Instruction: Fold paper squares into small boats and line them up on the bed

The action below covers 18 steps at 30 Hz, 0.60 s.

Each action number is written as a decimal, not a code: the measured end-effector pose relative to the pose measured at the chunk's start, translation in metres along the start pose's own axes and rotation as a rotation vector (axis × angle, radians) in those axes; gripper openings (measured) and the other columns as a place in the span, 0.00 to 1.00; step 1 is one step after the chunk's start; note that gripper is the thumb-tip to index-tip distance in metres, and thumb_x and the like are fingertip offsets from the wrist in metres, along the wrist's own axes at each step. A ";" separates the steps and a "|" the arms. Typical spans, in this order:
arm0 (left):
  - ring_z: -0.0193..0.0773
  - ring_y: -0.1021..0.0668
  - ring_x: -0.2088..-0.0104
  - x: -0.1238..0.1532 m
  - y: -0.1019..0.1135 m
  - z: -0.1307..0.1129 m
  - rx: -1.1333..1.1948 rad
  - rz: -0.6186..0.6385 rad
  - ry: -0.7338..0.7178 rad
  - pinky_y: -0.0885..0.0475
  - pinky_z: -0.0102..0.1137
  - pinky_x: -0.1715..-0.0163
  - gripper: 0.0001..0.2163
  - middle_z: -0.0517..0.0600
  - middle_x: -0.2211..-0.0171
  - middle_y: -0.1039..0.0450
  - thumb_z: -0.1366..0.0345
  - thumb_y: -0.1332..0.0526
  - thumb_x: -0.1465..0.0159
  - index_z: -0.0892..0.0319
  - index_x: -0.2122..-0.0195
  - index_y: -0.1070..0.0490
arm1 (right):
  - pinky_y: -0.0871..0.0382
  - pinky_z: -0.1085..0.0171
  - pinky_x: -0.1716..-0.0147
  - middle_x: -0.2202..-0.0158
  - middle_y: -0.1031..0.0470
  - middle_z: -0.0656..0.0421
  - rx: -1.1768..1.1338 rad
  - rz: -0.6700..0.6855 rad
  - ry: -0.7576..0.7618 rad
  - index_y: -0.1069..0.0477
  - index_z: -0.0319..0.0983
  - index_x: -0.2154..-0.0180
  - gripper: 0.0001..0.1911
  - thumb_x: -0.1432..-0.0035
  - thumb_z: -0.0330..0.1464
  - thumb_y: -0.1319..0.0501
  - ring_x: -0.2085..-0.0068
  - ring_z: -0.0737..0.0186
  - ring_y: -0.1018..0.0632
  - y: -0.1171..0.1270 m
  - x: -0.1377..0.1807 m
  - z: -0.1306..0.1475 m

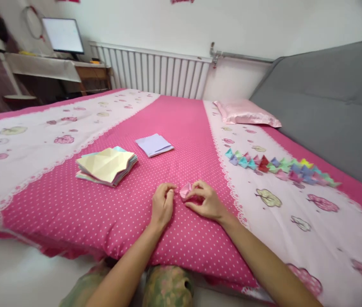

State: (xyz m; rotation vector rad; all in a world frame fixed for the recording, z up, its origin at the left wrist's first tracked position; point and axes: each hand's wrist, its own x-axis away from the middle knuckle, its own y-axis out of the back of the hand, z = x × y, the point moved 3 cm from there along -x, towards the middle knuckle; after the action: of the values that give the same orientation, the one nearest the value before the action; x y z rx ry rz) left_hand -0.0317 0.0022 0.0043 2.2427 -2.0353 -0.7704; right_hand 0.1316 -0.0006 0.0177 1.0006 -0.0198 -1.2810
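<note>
A small pink folded paper piece (pixel 185 190) lies on the pink dotted bed sheet (pixel 174 119). My right hand (pixel 205 200) pinches its right side with thumb and fingers curled round it. My left hand (pixel 163 204) rests on the sheet with its fingers curled, its fingertips at the paper's left edge. A stack of creased coloured paper squares (pixel 107 165), a pale yellow one on top, sits to the left of my hands. A folded lilac sheet (pixel 154 144) lies farther back.
A row of several finished folded paper pieces (pixel 279 168) in mixed colours runs along the white part of the sheet at the right. A pink pillow (pixel 246 113) lies by the grey headboard (pixel 328 111). A radiator (pixel 152 70), a desk and a monitor (pixel 63 35) stand behind.
</note>
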 end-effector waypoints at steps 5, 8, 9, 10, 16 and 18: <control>0.40 0.27 0.62 -0.011 0.000 0.005 -0.095 0.002 -0.071 0.33 0.35 0.58 0.11 0.51 0.66 0.30 0.64 0.53 0.40 0.59 0.69 0.32 | 0.33 0.68 0.64 0.67 0.31 0.59 0.089 -0.019 -0.008 0.24 0.42 0.70 0.04 0.51 0.34 0.37 0.66 0.67 0.28 -0.003 -0.006 -0.004; 0.41 0.27 0.63 -0.019 -0.001 0.008 -0.146 0.018 -0.109 0.33 0.34 0.59 0.11 0.51 0.67 0.29 0.63 0.53 0.41 0.59 0.70 0.32 | 0.33 0.70 0.67 0.68 0.30 0.60 0.164 -0.117 -0.076 0.25 0.41 0.68 0.06 0.49 0.34 0.38 0.68 0.68 0.28 0.014 -0.002 -0.007; 0.41 0.27 0.63 -0.021 -0.001 0.009 -0.156 0.015 -0.118 0.33 0.34 0.59 0.12 0.51 0.68 0.29 0.63 0.53 0.41 0.59 0.70 0.32 | 0.34 0.70 0.68 0.68 0.29 0.60 0.206 -0.137 -0.118 0.25 0.42 0.67 0.06 0.48 0.33 0.40 0.69 0.68 0.27 0.023 0.002 -0.007; 0.41 0.26 0.63 -0.022 -0.001 0.010 -0.170 0.025 -0.123 0.33 0.34 0.59 0.12 0.51 0.68 0.29 0.63 0.53 0.41 0.59 0.70 0.32 | 0.34 0.70 0.68 0.68 0.28 0.60 0.255 -0.161 -0.166 0.25 0.42 0.66 0.07 0.48 0.32 0.40 0.69 0.68 0.27 0.034 0.007 -0.007; 0.42 0.27 0.64 -0.021 -0.001 0.005 -0.285 0.047 -0.171 0.34 0.34 0.59 0.13 0.51 0.69 0.29 0.62 0.53 0.41 0.58 0.72 0.32 | 0.35 0.69 0.65 0.67 0.23 0.63 0.490 -0.297 -0.453 0.25 0.44 0.65 0.10 0.46 0.29 0.45 0.68 0.67 0.25 0.124 0.059 -0.030; 0.41 0.27 0.64 -0.021 -0.002 0.004 -0.305 0.047 -0.189 0.34 0.35 0.59 0.13 0.51 0.69 0.29 0.62 0.54 0.41 0.58 0.73 0.32 | 0.35 0.66 0.66 0.69 0.23 0.63 0.568 -0.330 -0.548 0.25 0.44 0.65 0.11 0.48 0.29 0.45 0.68 0.64 0.25 0.155 0.073 -0.047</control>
State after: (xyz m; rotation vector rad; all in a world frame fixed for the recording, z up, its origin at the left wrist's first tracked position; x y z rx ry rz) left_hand -0.0322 0.0237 0.0077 2.0147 -1.8770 -1.2356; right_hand 0.3021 -0.0389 0.0502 1.1221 -0.6982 -1.8822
